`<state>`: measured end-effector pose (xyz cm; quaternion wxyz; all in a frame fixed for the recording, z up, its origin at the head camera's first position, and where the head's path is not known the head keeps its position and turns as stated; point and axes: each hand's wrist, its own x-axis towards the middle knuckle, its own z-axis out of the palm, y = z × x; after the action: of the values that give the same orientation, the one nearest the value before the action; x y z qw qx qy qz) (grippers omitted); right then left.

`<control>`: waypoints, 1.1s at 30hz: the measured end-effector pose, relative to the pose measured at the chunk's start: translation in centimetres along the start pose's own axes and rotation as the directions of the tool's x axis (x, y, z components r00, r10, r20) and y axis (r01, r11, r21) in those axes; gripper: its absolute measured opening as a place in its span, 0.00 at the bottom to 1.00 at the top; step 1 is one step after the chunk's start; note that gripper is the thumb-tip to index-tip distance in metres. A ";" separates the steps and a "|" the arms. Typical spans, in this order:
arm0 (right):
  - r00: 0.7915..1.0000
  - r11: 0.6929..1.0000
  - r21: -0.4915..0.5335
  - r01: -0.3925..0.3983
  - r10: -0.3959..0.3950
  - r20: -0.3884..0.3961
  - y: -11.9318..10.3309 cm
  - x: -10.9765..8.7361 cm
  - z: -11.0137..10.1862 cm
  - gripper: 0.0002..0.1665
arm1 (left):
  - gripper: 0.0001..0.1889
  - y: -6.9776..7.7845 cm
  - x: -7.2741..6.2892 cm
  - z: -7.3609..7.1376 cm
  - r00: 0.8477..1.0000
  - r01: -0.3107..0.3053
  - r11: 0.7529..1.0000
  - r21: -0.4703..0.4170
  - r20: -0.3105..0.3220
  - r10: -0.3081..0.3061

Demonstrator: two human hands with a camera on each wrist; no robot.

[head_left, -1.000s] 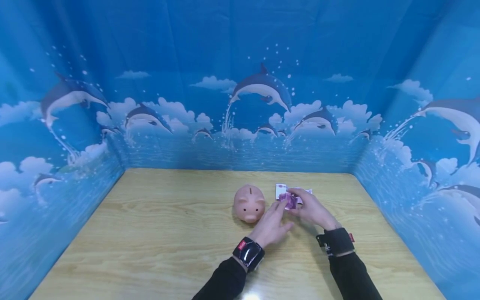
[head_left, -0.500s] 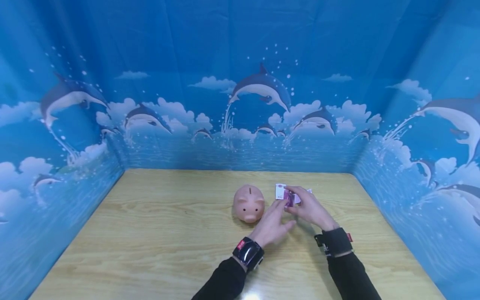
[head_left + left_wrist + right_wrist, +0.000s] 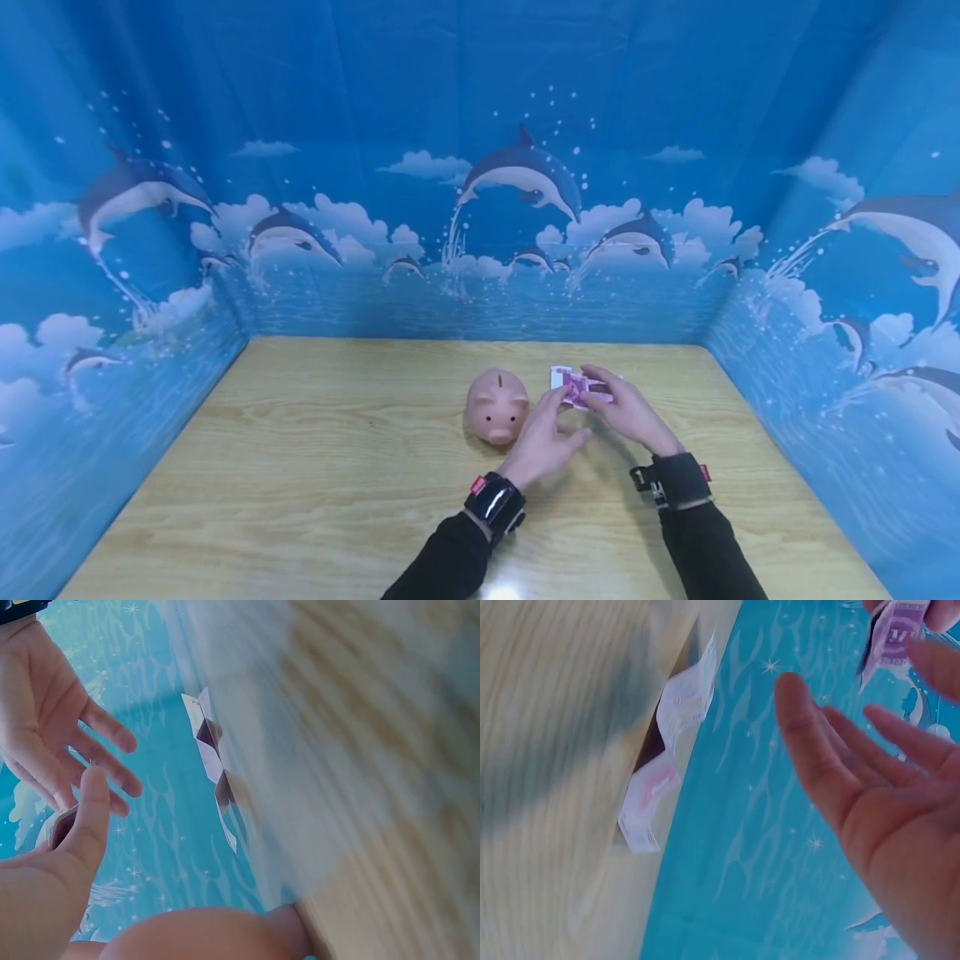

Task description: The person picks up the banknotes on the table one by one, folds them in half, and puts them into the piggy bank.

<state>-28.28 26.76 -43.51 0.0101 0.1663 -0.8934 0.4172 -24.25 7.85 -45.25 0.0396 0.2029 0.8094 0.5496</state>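
My left hand (image 3: pixel 542 442) pinches a folded purple banknote (image 3: pixel 573 388) between its fingertips, just right of a pink piggy bank (image 3: pixel 498 407). In the right wrist view that banknote (image 3: pixel 900 630) hangs at the top right, creased and clear of the table. My right hand (image 3: pixel 628 414) is beside it, fingers and thumb spread with nothing between them; the right wrist view shows the right hand (image 3: pixel 877 787) apart from the note's lower part. Beyond both hands, pale zigzag-creased banknotes (image 3: pixel 652 787) lie on the table, partly hidden in the head view.
The piggy bank has a slot on its back and faces me. A light wood-grain table (image 3: pixel 337 450) carries everything. Blue dolphin-print curtain (image 3: pixel 360 275) walls it at the back and both sides.
My right fingers have come off the purple banknote and spread, the hand shifting slightly right. The left hand keeps the note, which now shows more openly. The piggy bank stays put.
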 end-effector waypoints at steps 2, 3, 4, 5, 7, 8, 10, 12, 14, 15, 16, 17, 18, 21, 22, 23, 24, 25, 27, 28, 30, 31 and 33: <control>0.999 0.997 0.063 -0.033 0.034 -0.014 0.0 0.1 0.0 0.33 | 0.40 0.0 0.1 0.0 1.000 -0.014 0.999 -0.032 -0.004 0.014; 0.998 0.994 0.096 -0.051 0.053 -0.018 -0.1 0.2 -0.1 0.33 | 0.40 0.0 0.1 0.0 1.000 -0.024 0.998 -0.050 -0.003 0.024; 0.998 0.990 0.128 -0.063 0.066 -0.018 -0.1 0.2 -0.1 0.33 | 0.40 -0.1 0.2 -0.1 1.000 -0.031 0.997 -0.064 -0.002 0.031; 0.996 0.986 0.147 -0.078 0.082 -0.018 -0.2 0.2 -0.1 0.33 | 0.40 -0.1 0.2 -0.1 0.999 -0.041 0.996 -0.078 -0.002 0.041; 0.994 0.979 0.174 -0.107 0.112 -0.018 -0.2 0.2 -0.1 0.33 | 0.40 -0.1 0.2 -0.1 0.998 -0.059 0.994 -0.089 0.001 0.059; 0.993 0.977 0.180 -0.115 0.120 -0.016 -0.2 0.2 -0.1 0.33 | 0.40 -0.2 0.2 -0.1 0.998 -0.068 0.993 -0.092 0.003 0.069; 0.992 0.976 0.181 -0.119 0.124 -0.018 -0.3 0.2 0.0 0.33 | 0.40 -0.3 0.1 -0.1 0.997 -0.072 0.994 -0.086 0.007 0.073; 0.991 0.976 0.182 -0.120 0.128 -0.032 -0.2 0.2 0.1 0.33 | 0.41 -0.3 0.1 -0.1 0.997 -0.070 0.994 -0.081 0.014 0.072; 0.991 0.976 0.181 -0.121 0.130 -0.042 -1.4 -0.1 -0.1 0.32 | 0.41 -0.3 0.0 -0.2 0.998 -0.062 0.996 -0.066 0.018 0.064; 0.990 0.976 0.182 -0.120 0.131 -0.048 -1.8 -0.2 -0.2 0.32 | 0.42 -0.3 0.0 -0.2 0.998 -0.058 0.997 -0.052 0.020 0.059; 0.990 0.975 0.187 -0.121 0.133 -0.054 -1.9 -0.2 -0.2 0.31 | 0.42 -0.3 0.0 -0.2 0.998 -0.054 0.998 -0.040 0.021 0.055; 0.989 0.974 0.192 -0.123 0.137 -0.061 -2.0 -0.2 -0.2 0.31 | 0.42 -0.3 0.0 -0.2 0.998 -0.053 0.998 -0.028 0.022 0.053; 0.988 0.973 0.195 -0.125 0.141 -0.069 -2.1 -0.2 -0.2 0.31 | 0.42 -0.3 0.0 -0.2 0.998 -0.051 0.999 -0.015 0.022 0.051; 0.983 0.971 0.200 -0.127 0.150 -0.104 -1.0 0.2 0.0 0.31 | 0.42 -0.3 -0.1 -0.1 0.999 -0.040 0.999 0.018 0.016 0.040; 0.981 0.971 0.201 -0.126 0.151 -0.118 -0.6 0.2 0.1 0.31 | 0.42 -0.3 0.0 -0.1 1.000 -0.030 0.999 0.020 0.009 0.029; 0.980 0.972 0.199 -0.122 0.150 -0.133 -0.5 0.3 0.1 0.31 | 0.41 -0.3 0.0 0.0 1.000 -0.019 1.000 0.024 0.000 0.019; 0.978 0.973 0.197 -0.117 0.147 -0.149 -0.5 0.3 0.2 0.30 | 0.40 -0.3 0.0 0.0 1.000 -0.010 1.000 0.021 -0.012 0.011; 0.976 0.974 0.197 -0.108 0.141 -0.163 -0.6 0.3 0.3 0.29 | 0.39 -0.2 0.1 0.0 1.000 -0.002 1.000 0.014 -0.024 0.002; 0.974 0.977 0.194 -0.091 0.128 -0.186 -0.7 0.3 0.4 0.28 | 0.38 -0.1 0.2 0.0 0.999 0.013 1.000 -0.009 -0.052 -0.013; 0.973 0.978 0.192 -0.084 0.122 -0.194 -0.7 0.3 0.5 0.28 | 0.38 -0.1 0.2 0.0 0.998 0.020 0.999 -0.026 -0.066 -0.022; 0.973 0.981 0.180 -0.076 0.113 -0.204 -0.8 0.3 0.6 0.28 | 0.36 -0.1 0.3 0.0 0.996 0.017 0.999 -0.050 -0.091 -0.021; 0.973 0.982 0.172 -0.075 0.110 -0.202 -0.9 0.4 0.6 0.28 | 0.35 -0.1 0.3 0.0 0.994 0.017 0.998 -0.054 -0.102 -0.023; 0.977 0.985 0.156 -0.070 0.100 -0.191 -1.0 0.3 0.6 0.27 | 0.31 -0.2 0.4 0.1 0.992 0.014 0.999 -0.052 -0.124 -0.020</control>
<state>-28.23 25.62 -43.16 0.0685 0.0858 -0.8608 0.4970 -24.68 7.98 -45.42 -0.0009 0.1604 0.7977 0.5814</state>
